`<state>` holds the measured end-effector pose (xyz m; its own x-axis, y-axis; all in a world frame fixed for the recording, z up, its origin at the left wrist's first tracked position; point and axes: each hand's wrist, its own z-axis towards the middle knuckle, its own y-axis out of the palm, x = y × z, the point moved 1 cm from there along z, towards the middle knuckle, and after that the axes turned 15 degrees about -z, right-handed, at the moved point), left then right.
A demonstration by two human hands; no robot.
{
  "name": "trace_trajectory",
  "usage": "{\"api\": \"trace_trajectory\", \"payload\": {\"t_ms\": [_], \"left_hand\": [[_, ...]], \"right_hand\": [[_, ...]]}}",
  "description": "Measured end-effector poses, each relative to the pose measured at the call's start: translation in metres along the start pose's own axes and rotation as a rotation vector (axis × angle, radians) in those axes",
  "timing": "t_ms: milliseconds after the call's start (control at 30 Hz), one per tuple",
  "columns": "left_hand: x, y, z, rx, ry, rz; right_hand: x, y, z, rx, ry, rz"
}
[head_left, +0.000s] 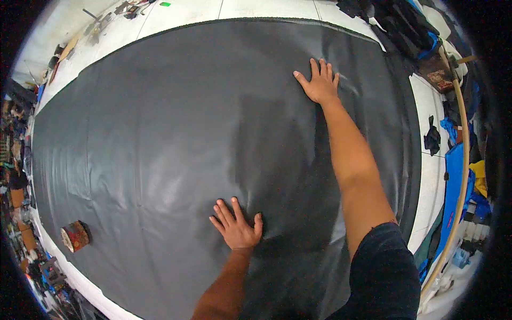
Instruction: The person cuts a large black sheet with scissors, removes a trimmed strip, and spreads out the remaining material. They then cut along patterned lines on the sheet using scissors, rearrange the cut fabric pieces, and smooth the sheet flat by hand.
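A large dark grey sheet (176, 122), smooth and slightly glossy like vinyl or leatherette, lies spread over the white tiled floor with faint creases. My left hand (238, 230) rests flat on its near middle part, fingers spread. Farther off, toward the upper right of the sheet, my right hand (320, 85) also lies palm down with the fingers apart. Neither hand holds anything. A short round block or can (75, 236), reddish brown with a pale end, sits on the sheet at the lower left.
Along the right edge are a long wooden strip (463, 133), blue material (452, 186) and a black scrap (432, 137). Dark cloth (392, 24) is heaped at the upper right. Cluttered items (18, 176) line the left side. White floor tiles (266, 8) border the far edge.
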<state>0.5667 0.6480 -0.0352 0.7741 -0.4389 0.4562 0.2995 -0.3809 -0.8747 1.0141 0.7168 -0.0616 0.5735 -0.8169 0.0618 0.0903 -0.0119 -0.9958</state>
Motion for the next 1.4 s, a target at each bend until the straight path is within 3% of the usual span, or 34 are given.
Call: {"api": "trace_trajectory", "payload": {"t_ms": [167,233,333,467,533,600,633,667,700,733,800,833,900,967,1033,1067,1133,1233,1333,1400], "left_hand": [[0.004,0.003,-0.001,0.005,-0.016,0.002],[0.002,0.003,-0.002,0.010,-0.018,0.025],[0.003,0.003,-0.001,0.006,-0.015,0.039],[0.002,0.000,-0.002,0.005,0.007,0.022],[0.002,0.006,-0.002,-0.019,0.040,0.010],[-0.002,0.005,-0.002,0.060,0.048,0.039],[-0.002,0.007,-0.002,0.049,0.047,0.027],[-0.001,0.006,-0.003,0.062,0.051,0.049],[-0.001,0.005,-0.002,0.077,0.054,0.070],[0.000,0.002,-0.002,0.071,0.047,0.070],[0.004,0.004,-0.003,0.082,0.043,0.056],[0.005,0.004,-0.003,0.089,0.046,0.057],[0.004,0.004,-0.004,0.074,0.051,0.077],[0.004,0.006,-0.005,0.078,0.044,0.086],[0.003,0.005,-0.004,0.076,0.047,0.094],[0.002,0.005,-0.005,0.081,0.038,0.098],[0.008,0.004,-0.003,0.101,0.046,0.080],[0.006,0.004,-0.006,0.107,0.056,0.053],[0.001,0.004,-0.006,0.098,0.055,0.051],[-0.001,0.005,-0.005,0.092,0.050,0.054]], "right_hand": [[0.009,-0.024,0.002,-0.113,-0.019,-0.026],[0.009,-0.020,0.003,0.116,-0.071,-0.145],[0.003,-0.004,0.001,0.280,-0.145,-0.068],[0.008,-0.010,0.004,0.090,-0.066,-0.067],[0.043,-0.014,0.003,-0.058,-0.133,0.775],[0.106,-0.045,-0.028,0.284,0.098,0.574],[0.158,-0.051,-0.051,0.516,0.091,0.376],[0.210,-0.066,-0.078,0.532,0.223,0.148],[0.264,-0.079,-0.105,0.215,0.636,0.257],[0.364,-0.021,-0.149,0.575,0.651,0.077],[0.426,-0.039,-0.232,0.219,0.649,-0.249],[0.415,-0.055,-0.254,-0.126,0.649,-0.003],[0.383,-0.048,-0.283,-0.293,0.572,0.153],[0.364,-0.035,-0.284,-0.238,0.687,0.187],[0.348,-0.035,-0.285,-0.069,0.655,-0.209],[0.355,-0.030,-0.290,-0.065,0.659,-0.213],[0.370,-0.026,-0.279,-0.277,0.666,-0.030],[0.355,-0.052,-0.272,-0.430,0.652,-0.187],[0.390,-0.064,-0.279,-0.240,0.578,-0.245],[0.413,-0.100,-0.279,-0.188,0.745,-0.287]]}}
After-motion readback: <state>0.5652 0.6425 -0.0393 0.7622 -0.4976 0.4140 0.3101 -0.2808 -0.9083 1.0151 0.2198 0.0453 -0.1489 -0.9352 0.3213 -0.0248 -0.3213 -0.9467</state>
